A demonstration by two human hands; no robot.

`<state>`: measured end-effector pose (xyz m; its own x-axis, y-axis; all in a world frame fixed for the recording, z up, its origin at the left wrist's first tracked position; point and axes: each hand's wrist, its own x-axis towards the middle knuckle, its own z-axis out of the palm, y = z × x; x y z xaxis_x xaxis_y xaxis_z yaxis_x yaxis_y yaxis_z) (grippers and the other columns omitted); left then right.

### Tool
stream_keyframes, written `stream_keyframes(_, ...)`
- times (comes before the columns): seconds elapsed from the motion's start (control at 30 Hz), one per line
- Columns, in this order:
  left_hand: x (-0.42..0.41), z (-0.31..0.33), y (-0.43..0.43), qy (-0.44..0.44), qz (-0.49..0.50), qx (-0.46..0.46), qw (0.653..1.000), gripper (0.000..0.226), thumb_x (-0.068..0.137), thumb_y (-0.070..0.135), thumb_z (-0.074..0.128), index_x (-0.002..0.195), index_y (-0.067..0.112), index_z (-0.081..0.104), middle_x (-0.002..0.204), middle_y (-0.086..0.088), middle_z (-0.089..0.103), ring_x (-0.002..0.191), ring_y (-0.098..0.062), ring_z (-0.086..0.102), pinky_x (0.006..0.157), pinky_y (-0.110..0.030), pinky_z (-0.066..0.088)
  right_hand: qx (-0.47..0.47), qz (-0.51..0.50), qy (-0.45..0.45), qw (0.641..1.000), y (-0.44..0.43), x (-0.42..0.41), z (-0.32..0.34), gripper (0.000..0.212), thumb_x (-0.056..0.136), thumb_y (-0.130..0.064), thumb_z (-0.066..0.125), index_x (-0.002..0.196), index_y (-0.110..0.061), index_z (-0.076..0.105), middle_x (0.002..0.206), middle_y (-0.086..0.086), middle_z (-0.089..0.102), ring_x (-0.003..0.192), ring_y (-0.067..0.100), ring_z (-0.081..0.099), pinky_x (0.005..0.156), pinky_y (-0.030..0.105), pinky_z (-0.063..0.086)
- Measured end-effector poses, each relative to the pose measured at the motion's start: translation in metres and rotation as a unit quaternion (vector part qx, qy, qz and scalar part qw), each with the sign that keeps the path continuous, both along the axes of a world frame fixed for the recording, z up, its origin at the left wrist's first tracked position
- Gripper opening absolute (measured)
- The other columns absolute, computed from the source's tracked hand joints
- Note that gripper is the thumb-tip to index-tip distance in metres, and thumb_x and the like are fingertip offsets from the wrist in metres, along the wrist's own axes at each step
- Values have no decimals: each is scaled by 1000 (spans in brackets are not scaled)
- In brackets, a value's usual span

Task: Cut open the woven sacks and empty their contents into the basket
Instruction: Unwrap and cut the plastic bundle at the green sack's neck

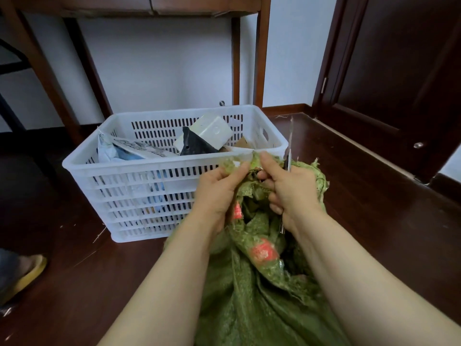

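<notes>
Beside the part-filled basket (149,164), left grip (219,188) pinches the green woven sack (249,308) at its seemingly cut mouth, right grip (291,191) clasps scissors (290,143); emptying remains.

Dark wood floor (74,283), white wall (162,66)

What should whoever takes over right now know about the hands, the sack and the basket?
Left hand: pinches the bunched mouth of the green woven sack.
Right hand: grips a metal cutting tool, blade pointing up, with thumb and forefinger also on the sack mouth.
The sack stands on the floor by the near right corner of the white slotted basket.
Done: the basket holds parcels, including a white box and a black pouch.
Left: open this sack and tip its contents, which are not visible, into the basket.
</notes>
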<state>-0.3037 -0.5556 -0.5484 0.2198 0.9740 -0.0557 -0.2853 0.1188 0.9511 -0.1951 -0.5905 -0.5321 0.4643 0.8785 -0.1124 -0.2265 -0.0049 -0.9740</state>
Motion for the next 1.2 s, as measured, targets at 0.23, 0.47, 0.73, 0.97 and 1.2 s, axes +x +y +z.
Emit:
stream_keyframes(0.23,9,-14,5,84,161,-25,983,32,87,22,69,59,13,57,52,0,59,55,-18,56,60,-30,47,41,-10,-145,989,6,-25,-17,46,83,-22,66,37,-20,59,35,-6,47,35,10,38,47,26,35)
stream_keyframes(0.47,1,-13,5,-95,161,-223,957,15,84,0,61,72,5,53,33,1,46,29,-10,36,33,-18,34,34,17,-298,954,-5,-45,-27,44,89,-31,61,55,-4,64,49,9,59,51,32,56,57,43,52)
stream_keyframes(0.73,-10,-22,7,-68,244,-241,937,20,79,-16,51,71,2,47,48,-8,54,24,-11,47,31,-17,37,7,75,-400,913,-18,-55,-36,43,90,-32,58,63,1,64,49,7,48,48,25,47,50,34,41)
stream_keyframes(0.97,-29,-39,14,-64,254,-286,922,10,81,-5,53,88,3,52,74,-8,54,55,-18,54,38,-23,42,15,117,-409,905,-32,-67,-30,39,88,-32,58,62,-4,66,58,14,63,57,32,60,59,41,53)
stream_keyframes(1.2,-27,-26,23,-142,122,-229,955,44,79,27,75,112,0,63,92,-19,72,80,-34,71,74,-51,57,-18,44,21,999,-7,-22,10,32,87,-13,57,56,-12,51,32,-8,32,24,6,21,32,11,14)
